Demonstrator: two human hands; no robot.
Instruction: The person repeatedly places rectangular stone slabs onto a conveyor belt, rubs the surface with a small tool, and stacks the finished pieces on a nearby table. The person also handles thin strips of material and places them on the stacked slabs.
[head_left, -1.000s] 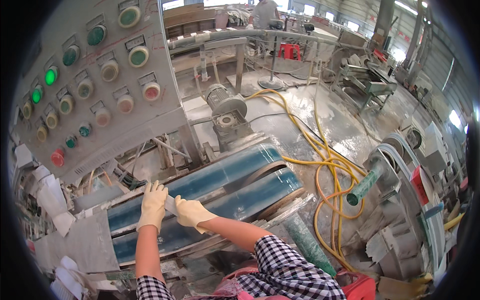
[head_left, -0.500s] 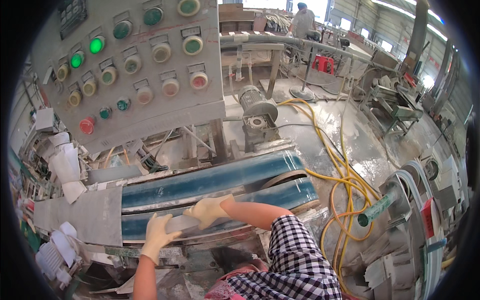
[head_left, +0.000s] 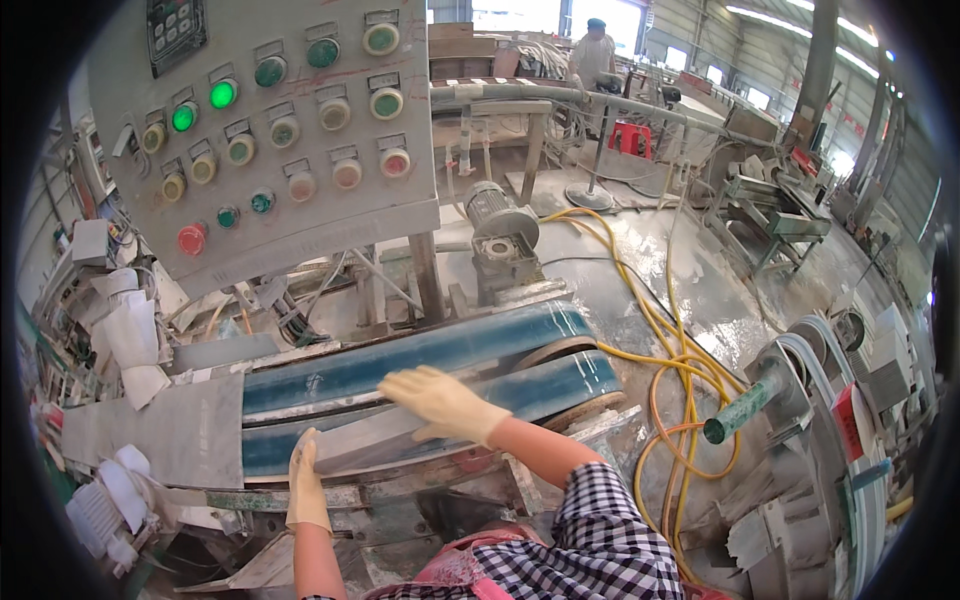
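We are pressing our gloved right hand (head_left: 443,402) flat, fingers spread, on the long grey stone strip (head_left: 385,440) lying on the blue conveyor belt (head_left: 430,350), while our gloved left hand (head_left: 305,480), edge-on, is bracing its near end, having slid nearer us since a second ago. Above, the grey control panel (head_left: 270,130) is showing small pale label plates over round green, yellow and red buttons.
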